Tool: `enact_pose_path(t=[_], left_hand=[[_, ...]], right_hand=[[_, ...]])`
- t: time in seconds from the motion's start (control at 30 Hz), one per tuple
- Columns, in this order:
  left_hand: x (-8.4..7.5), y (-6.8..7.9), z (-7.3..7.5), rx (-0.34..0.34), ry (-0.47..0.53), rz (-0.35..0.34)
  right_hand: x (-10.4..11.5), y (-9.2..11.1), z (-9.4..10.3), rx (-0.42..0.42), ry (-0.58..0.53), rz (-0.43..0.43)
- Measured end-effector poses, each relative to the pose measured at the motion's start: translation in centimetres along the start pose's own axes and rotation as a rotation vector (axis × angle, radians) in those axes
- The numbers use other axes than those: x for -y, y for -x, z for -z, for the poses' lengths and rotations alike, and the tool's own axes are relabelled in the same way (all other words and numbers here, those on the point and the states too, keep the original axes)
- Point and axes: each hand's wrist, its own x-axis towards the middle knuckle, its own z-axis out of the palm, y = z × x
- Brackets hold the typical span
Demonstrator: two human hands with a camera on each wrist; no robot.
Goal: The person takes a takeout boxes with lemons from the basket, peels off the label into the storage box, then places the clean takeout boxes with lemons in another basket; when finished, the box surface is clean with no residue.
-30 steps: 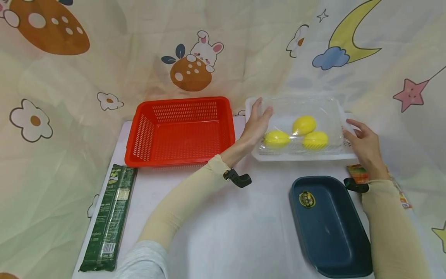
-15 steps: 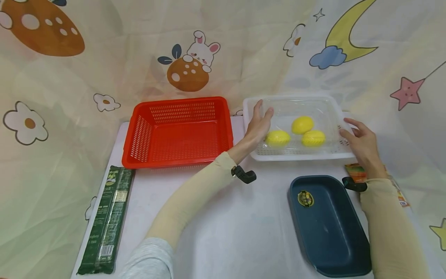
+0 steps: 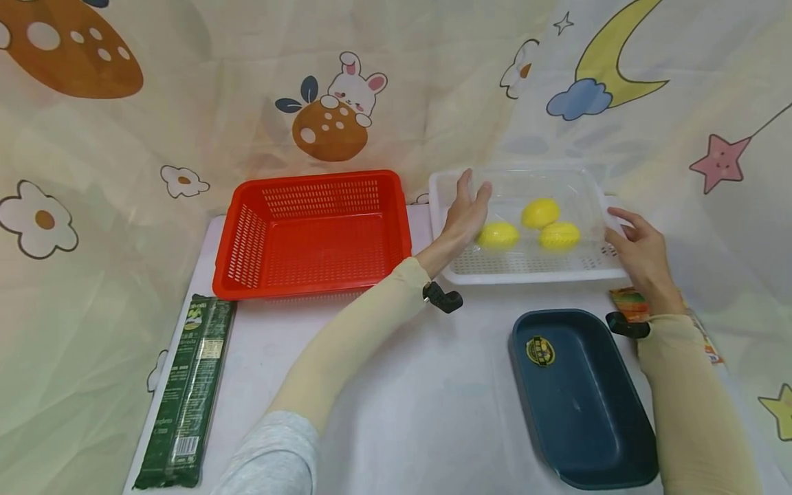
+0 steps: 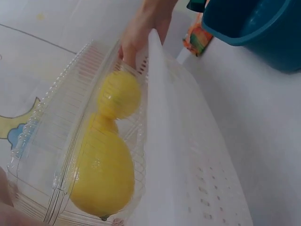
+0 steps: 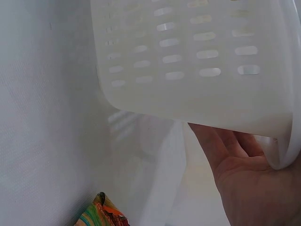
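Observation:
A clear plastic clamshell box [image 3: 572, 189] with three lemons [image 3: 498, 236] inside sits at an angle within a white perforated basket [image 3: 532, 279] at the back right. My left hand [image 3: 465, 214] grips the box's left end, thumb and fingers spread across it; only parts of them show at the lower edge of the left wrist view. At the basket's right end my right hand [image 3: 646, 258] holds the rim, with the thumb inside. Some of its fingers are hidden behind the basket wall in the right wrist view.
To the left stands a red perforated basket [image 3: 334, 292]. A green spaghetti packet [image 3: 188, 392] lies along the table's left edge. Front right is a dark blue tray [image 3: 581, 405], and a colourful packet [image 3: 630, 305] lies partly beneath the right forearm.
My left hand has shifted slightly right. The clear box with the lemons has tipped up within the white basket, showing more of the basket's perforated front. The right hand has stayed nearly still.

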Motion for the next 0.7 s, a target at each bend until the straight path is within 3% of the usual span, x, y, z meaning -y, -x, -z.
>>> enact_pose_path(t=[0.43, 0.7], left_hand=[[1.9, -1.2, -0.6, -0.010, -0.009, 0.045], [2.4, -2.1, -0.8, -0.011, -0.040, 0.061]], right_hand=[[-0.1, 0.0, 0.0, 0.018, -0.055, -0.002], [0.0, 0.1, -0.1, 0.016, -0.034, -0.006]])
